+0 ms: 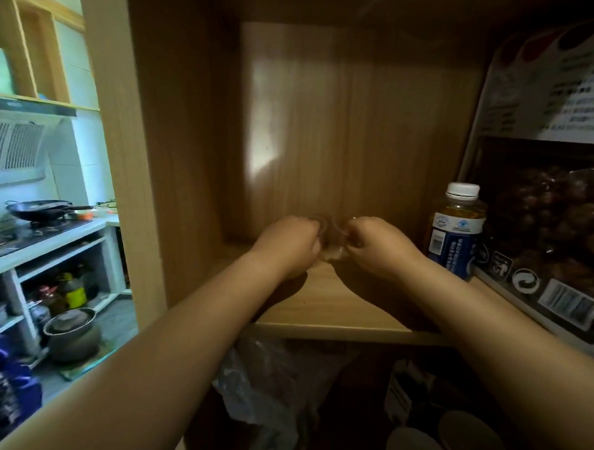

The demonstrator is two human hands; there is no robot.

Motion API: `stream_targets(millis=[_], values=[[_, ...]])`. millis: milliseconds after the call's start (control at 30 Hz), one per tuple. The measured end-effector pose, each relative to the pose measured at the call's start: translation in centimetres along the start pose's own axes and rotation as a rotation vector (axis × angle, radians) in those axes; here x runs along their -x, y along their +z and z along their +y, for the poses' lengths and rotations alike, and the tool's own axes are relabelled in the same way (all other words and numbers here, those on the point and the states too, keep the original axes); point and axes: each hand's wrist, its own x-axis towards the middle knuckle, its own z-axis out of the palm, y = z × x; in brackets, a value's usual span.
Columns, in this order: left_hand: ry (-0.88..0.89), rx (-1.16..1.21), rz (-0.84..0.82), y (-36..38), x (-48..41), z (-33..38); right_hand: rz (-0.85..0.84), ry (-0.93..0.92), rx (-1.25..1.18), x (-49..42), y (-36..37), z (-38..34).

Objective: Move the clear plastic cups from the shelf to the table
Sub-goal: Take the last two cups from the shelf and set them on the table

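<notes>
Both my arms reach deep into a wooden shelf (329,314) compartment. Between my hands stand clear plastic cups (332,243), faint and mostly hidden by my fingers; how many there are I cannot tell. My left hand (288,245) curls around the cups from the left, fingers closed on the rim. From the right, my right hand (376,245) grips the cups the same way. The cups rest on or just above the shelf board near its back wall. No table is in view.
A bottle with a white cap and blue label (455,231) stands right of my right hand, next to a large bag of dark dried food (553,236). Plastic bags (264,386) and plates (449,442) lie below. At left, a stove with a wok (41,208) and pots.
</notes>
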Motion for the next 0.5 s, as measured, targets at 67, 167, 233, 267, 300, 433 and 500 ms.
stream_targets(millis=[67, 167, 233, 267, 300, 433, 500], values=[[0.018, 0.011, 0.030, -0.4, 0.7, 0.3, 0.039, -0.007, -0.018, 0.8, -0.5, -0.1], [0.060, 0.023, 0.065, -1.5, 2.5, 0.7, 0.122, -0.068, 0.019, 2.8, -1.5, -1.0], [0.098, 0.033, 0.091, -2.3, 4.1, 0.6, 0.166, -0.120, 0.065, 4.4, -1.8, -1.9], [0.114, 0.037, 0.106, -2.7, 5.0, 0.5, 0.181, -0.129, 0.064, 5.2, -1.9, -2.4], [0.124, 0.044, 0.123, -3.2, 6.0, 0.4, 0.188, -0.130, 0.047, 5.9, -2.0, -3.0], [0.174, 0.055, 0.213, -4.6, 10.3, -0.5, 0.178, -0.121, -0.029, 9.0, -2.4, -6.2], [0.192, 0.041, 0.276, -5.1, 12.9, -1.2, 0.182, -0.138, -0.058, 10.6, -2.4, -8.4]])
